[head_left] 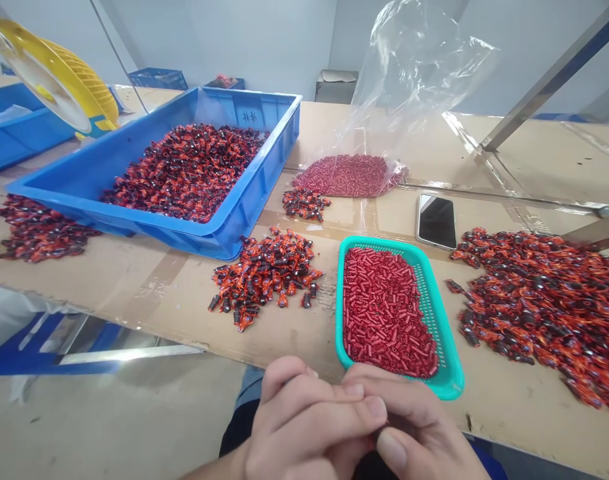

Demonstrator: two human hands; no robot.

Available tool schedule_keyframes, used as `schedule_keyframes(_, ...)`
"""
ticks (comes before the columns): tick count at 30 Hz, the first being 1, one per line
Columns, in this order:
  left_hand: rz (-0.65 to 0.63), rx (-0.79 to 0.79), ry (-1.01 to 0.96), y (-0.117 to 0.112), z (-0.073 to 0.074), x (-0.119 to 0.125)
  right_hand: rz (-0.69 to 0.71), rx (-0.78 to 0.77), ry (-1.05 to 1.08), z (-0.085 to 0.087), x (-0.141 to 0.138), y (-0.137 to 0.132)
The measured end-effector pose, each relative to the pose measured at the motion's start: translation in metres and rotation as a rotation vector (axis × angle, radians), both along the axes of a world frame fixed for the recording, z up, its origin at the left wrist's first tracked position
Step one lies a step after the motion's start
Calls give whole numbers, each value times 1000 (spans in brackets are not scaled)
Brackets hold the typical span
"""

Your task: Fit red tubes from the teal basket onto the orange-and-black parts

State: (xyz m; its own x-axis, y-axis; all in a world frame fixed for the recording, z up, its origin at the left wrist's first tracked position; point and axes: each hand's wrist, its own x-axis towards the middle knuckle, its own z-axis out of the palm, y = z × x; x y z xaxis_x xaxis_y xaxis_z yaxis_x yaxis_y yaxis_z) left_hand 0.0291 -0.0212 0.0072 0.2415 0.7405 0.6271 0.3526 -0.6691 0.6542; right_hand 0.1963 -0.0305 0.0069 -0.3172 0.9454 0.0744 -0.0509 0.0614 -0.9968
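Note:
At the bottom of the head view, my left hand (304,423) and my right hand (414,420) meet with their fingers closed together. Between the fingertips a small dark piece just shows; the fingers cover most of it, so its kind stays hidden. Right beyond my hands lies a green basket (342,293) filled with short red tubes (384,310). Left of the basket is a loose pile of small orange-and-black pieces (267,273). A much larger pile of similar pieces (544,307) spreads over the table on the right.
A blue crate (234,230) holds many more orange-and-black pieces. Behind the basket stands a clear plastic bag (409,73) with red tubes at its bottom. A phone (437,220) lies nearby. A yellow fan (69,73) and a slanted metal post (544,80) rise over the cardboard-covered table (149,287).

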Motion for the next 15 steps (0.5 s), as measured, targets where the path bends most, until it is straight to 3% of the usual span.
schedule_keyframes(6, -130, -123, 56, 13, 17, -3, -39, -107, 29, -11, 16, -11)
schedule_keyframes(11, -130, -140, 92, 11, 15, -3, 26, -101, 33, -9, 11, -4)
schedule_keyframes(15, -97, -106, 111, 6, 12, 1, -16, -43, 98, -13, 0, 1)
